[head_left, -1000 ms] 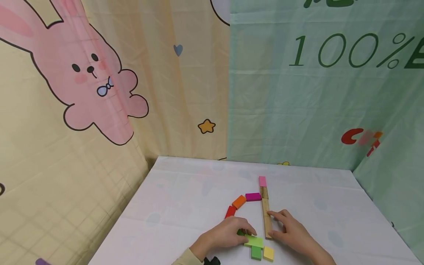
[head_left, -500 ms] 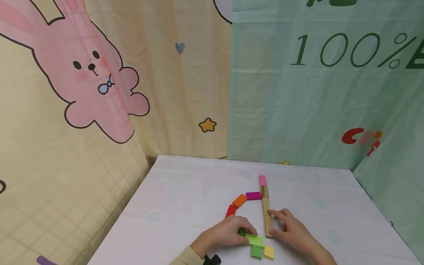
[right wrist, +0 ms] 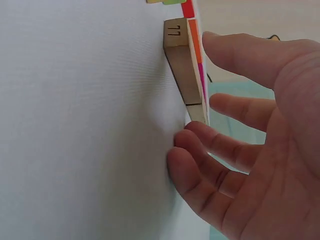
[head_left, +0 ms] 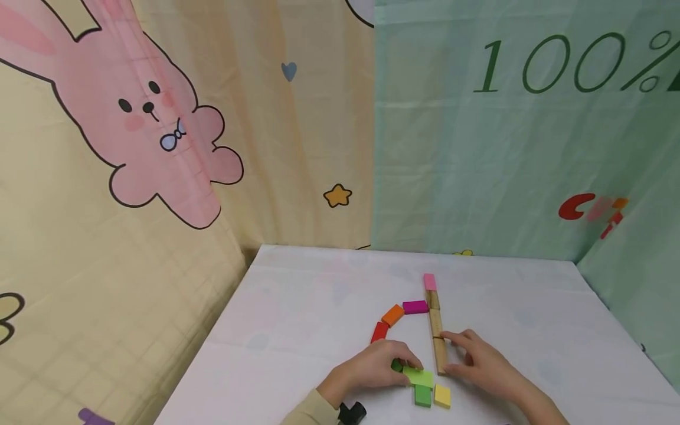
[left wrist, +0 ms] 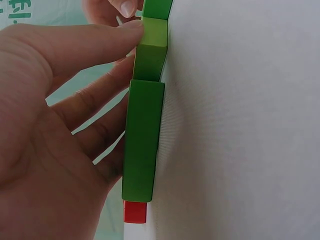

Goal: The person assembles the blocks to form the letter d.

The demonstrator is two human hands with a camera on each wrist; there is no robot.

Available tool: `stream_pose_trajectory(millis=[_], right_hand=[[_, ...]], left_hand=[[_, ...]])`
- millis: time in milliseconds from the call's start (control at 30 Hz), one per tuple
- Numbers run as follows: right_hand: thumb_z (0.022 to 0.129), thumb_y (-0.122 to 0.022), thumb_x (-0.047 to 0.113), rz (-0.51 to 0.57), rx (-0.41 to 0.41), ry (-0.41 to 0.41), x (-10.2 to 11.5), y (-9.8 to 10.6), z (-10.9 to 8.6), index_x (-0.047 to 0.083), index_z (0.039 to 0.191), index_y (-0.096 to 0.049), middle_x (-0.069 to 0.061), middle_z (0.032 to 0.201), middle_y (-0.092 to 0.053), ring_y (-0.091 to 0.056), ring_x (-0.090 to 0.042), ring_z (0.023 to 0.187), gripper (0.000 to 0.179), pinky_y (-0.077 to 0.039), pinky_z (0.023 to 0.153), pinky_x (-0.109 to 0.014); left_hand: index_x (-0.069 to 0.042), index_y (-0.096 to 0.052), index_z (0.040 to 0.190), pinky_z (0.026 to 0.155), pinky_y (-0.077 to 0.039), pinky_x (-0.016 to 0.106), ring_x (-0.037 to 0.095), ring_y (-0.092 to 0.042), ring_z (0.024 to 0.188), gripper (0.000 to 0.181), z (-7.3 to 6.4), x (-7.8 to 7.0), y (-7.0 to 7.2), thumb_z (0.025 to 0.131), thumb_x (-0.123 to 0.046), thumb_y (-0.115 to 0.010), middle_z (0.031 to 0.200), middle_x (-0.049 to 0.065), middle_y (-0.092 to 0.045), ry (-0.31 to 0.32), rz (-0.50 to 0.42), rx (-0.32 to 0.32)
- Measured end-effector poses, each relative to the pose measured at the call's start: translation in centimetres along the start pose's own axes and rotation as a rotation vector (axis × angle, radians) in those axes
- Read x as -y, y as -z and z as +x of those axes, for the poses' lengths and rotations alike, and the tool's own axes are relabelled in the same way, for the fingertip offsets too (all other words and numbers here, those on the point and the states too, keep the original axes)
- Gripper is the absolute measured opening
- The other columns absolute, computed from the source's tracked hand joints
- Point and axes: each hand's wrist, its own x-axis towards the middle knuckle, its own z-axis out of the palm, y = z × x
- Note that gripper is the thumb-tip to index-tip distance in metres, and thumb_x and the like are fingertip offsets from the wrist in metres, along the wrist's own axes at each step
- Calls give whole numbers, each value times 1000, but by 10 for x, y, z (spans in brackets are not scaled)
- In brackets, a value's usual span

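My left hand (head_left: 369,369) is over the lower left end of a flat block layout, its thumb and fingers pinching a light green block (left wrist: 152,57). Beside it lies a dark green block (left wrist: 142,142), partly hidden by the hand in the head view. A green block (head_left: 422,396) and a yellow block (head_left: 443,396) lie just in front. My right hand (head_left: 486,366) rests to the right of a straight row of wooden blocks (head_left: 440,356), fingers loosely bent, index and thumb tips right at the row's side. In the right wrist view its thumb stands off the nearest wooden block (right wrist: 183,70).
A pink block (head_left: 430,281) tops the wooden row. Magenta (head_left: 415,307), orange (head_left: 393,316) and red (head_left: 379,332) blocks curve leftward from it. A black object (head_left: 352,413) shows by the left sleeve. Printed curtains (head_left: 297,147) hang behind the white table (head_left: 297,307).
The head view has shifted slightly, so the table scene sits a little further right and up. A thin dark seam now shows between two wooden blocks. Both hands keep nearly the same pose.
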Motion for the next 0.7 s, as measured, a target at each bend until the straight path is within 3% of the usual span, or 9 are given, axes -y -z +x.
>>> stream_pose_trajectory(millis=[267, 700], right_hand=[[69, -89, 50, -52, 21, -44, 5, -1, -4, 26, 139, -60, 3, 114, -52, -48, -16, 82, 79, -44, 64, -30], [70, -91, 41, -119, -51, -76, 6, -8, 0, 27, 135, -63, 6, 106, -52, -47, -13, 76, 72, -43, 60, -27]], left_hand=[[-28, -74, 121, 80, -47, 15, -5, -56, 89, 32, -2, -2, -1, 91, -18, -77, 105, -23, -64, 15, -9, -9], [-29, -73, 123, 83, -47, 15, -5, -56, 92, 35, -3, -3, 2, 90, -17, -78, 107, -23, -63, 13, -8, 2]])
